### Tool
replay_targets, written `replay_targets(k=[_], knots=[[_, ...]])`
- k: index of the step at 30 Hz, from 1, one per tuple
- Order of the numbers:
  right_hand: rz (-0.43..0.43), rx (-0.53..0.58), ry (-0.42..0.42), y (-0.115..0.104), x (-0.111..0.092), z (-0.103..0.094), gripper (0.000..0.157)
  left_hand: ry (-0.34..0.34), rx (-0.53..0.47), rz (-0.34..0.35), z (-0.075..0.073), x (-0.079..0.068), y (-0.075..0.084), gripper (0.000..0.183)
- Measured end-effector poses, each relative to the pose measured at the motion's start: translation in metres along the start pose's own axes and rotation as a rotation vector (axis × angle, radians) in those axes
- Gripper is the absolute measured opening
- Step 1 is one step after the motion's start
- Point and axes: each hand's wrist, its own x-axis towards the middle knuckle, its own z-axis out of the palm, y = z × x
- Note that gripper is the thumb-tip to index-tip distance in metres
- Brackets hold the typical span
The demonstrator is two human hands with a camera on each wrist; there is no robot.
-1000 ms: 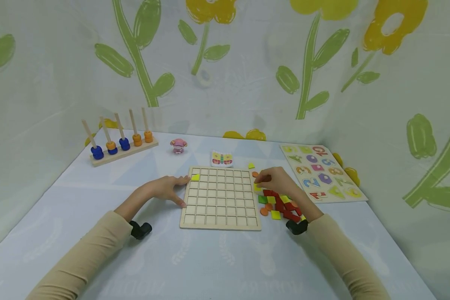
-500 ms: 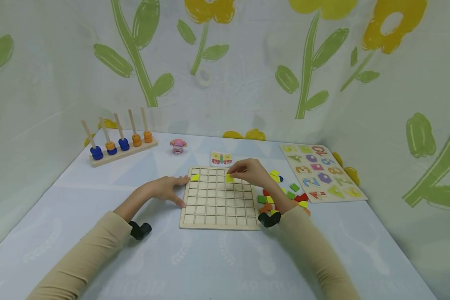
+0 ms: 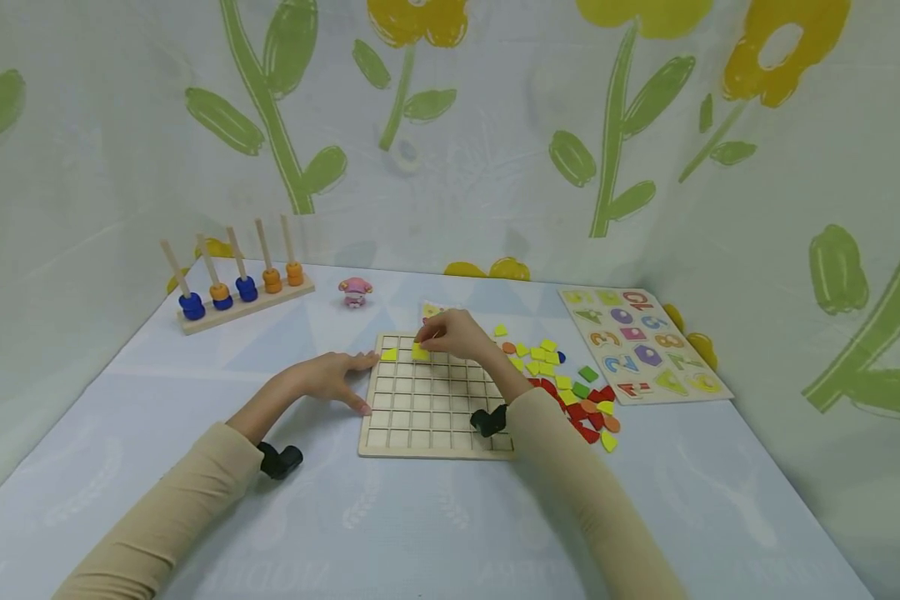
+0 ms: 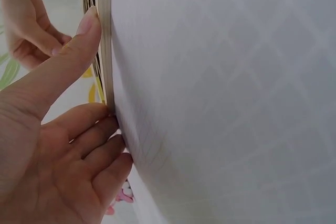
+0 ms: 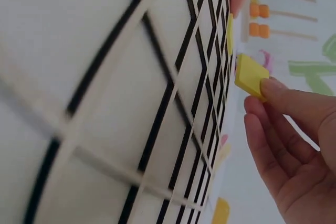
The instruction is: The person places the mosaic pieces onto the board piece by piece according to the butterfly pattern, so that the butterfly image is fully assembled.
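Note:
A square wooden grid board [image 3: 422, 421] lies flat on the table. At its left edge rests my left hand [image 3: 330, 375], thumb and fingers spread; in the left wrist view the thumb [image 4: 90, 24] lies along the rim and the fingertips touch its side. My right hand [image 3: 459, 335] is over the board's upper left part and pinches a yellow square tile [image 5: 252, 74] between thumb and fingers, the tile tilted close over the grid. Another yellow tile [image 3: 389, 355] sits in a cell near the upper left corner.
Loose tiles in yellow, red, green and orange [image 3: 547, 367] lie right of the board. A picture card [image 3: 430, 309], partly hidden by the right hand, is behind it. Farther off are a pink figurine [image 3: 355, 292], a peg stand with beads [image 3: 249, 305] and a number puzzle [image 3: 678, 380].
My right hand has moved left from the loose tiles, across the board, carrying the yellow square tile toward the upper left. The left hand has stayed at the board's edge.

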Motion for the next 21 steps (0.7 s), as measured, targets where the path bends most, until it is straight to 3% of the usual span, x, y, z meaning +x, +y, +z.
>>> replay_targets(k=[9, 21], knots=[[-0.01, -0.079, -0.026, -0.007, 0.016, 0.015, 0.009, -0.006, -0.005, -0.016, -0.001, 0.001, 0.0, 0.1], [0.037, -0.099, -0.031, -0.004, 0.018, 0.022, 0.005, 0.0, 0.002, -0.011, 0.0, 0.001, 0.0, 0.1]])
